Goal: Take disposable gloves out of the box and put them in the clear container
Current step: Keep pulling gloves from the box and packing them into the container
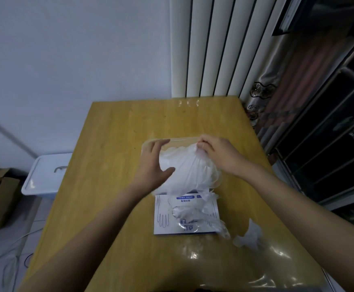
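While in R hand (218,154), gloves (184,165) lengthwise twd box (165,220)

On the bench (113,144) the clear container (145,144) sits midway, with gloves (184,165) heaped in it. The box (163,226) lies just before it (nearer the person), with a loose glove (249,237) to the box's right. The left hand (153,163) rests on the heap's left side and the right hand (218,152) pinches its far right.

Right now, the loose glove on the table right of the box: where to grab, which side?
Pinch the raised, crumpled middle of the loose glove, straight down from above. It lies thin and bunched on the table, no firm edge to slide under. The box lies to its left, so favour the right side, likely with the right hand.
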`<state>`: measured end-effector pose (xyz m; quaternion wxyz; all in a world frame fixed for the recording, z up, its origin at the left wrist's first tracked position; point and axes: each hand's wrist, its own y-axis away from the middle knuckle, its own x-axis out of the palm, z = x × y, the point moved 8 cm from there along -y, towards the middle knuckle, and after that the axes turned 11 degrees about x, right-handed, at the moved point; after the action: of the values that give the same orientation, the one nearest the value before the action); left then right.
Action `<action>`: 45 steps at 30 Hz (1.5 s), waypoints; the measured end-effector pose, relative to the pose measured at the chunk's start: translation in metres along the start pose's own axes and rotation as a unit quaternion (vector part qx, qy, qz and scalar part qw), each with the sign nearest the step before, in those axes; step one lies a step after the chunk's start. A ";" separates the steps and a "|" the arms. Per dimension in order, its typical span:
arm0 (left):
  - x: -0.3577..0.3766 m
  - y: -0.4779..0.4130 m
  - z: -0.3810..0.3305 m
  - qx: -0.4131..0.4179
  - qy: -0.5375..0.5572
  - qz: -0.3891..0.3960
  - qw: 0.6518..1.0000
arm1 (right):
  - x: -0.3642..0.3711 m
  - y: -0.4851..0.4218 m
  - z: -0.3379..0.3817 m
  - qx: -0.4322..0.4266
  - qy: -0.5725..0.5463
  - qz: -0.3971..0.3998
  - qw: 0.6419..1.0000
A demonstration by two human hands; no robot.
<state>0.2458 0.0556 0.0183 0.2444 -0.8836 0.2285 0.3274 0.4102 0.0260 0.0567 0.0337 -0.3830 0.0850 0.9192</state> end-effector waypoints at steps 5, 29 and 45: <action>0.003 -0.025 0.004 0.011 -0.017 0.094 0.995 | 0.002 -0.005 0.014 -0.024 0.016 0.071 0.997; -0.045 -0.089 -0.005 -0.030 -0.064 0.021 0.997 | -0.024 -0.060 0.033 -0.048 0.035 -0.130 0.990; 0.013 -0.028 0.034 0.107 -0.296 0.114 0.942 | 0.068 -0.025 -0.029 -0.097 0.148 0.011 0.984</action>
<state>0.2543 0.0939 -0.0052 0.3550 -0.6834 0.2788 0.5738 0.3862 0.0454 -0.0149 -0.0267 -0.5156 0.0034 0.8564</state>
